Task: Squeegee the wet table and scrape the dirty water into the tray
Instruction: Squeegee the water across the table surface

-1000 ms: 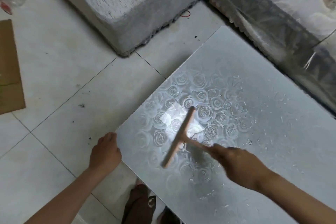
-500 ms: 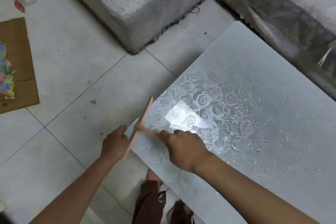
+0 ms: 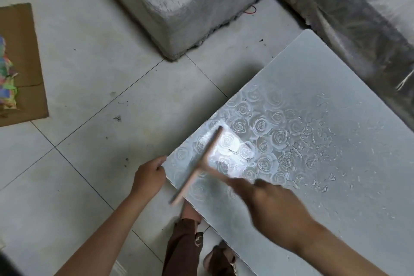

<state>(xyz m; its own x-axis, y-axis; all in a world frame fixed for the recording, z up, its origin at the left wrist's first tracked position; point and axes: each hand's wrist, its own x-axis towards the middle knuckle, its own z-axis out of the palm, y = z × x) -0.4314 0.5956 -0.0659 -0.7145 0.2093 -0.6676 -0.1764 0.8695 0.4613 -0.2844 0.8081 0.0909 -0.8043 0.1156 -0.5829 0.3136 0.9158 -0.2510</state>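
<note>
nearest me, my right hand is smeared with motion, but its fingers are wrapped round the end of the squeegee handle. the squeegee is light, stiff and wood-coloured, a thin t shape. i judge the handle end is the right place to grip, as it gives leverage to keep the long blade flat. the glossy counter looks slick, so the blade should glide easily and could skid past the edge. the blade lies slantwise on the counter's near-left part, ahead and left of my right hand, with its near tip poking over the edge. just left of it, my left hand curls against that edge, apparently steadying it. farther right, beads of water lie well apart from the blade. i see no tray.
</note>
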